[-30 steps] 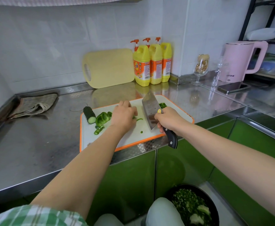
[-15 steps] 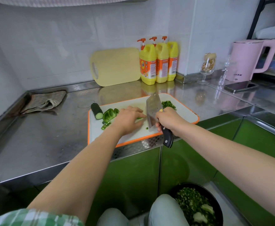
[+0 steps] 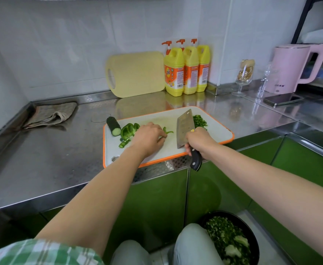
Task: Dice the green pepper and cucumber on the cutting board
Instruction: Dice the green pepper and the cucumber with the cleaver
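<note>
Steel counter [image 3: 61, 150], cutting board [image 3: 220, 131]: my left hand [image 3: 149, 138], fingers curled, pins pepper strip [image 3: 168, 131]; right hand [image 3: 200, 142] grips cleaver [image 3: 184, 129].

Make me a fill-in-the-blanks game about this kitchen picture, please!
1. The right hand grips a steel cleaver by its ____ handle.
2. The left hand holds down a curly ____ pepper strip.
3. The dark green cucumber stub lies at the ____ end of the white, orange-rimmed cutting board.
4. ____ yellow pump bottles stand against the tiled wall.
Missing words: black; green; left; three.
</note>
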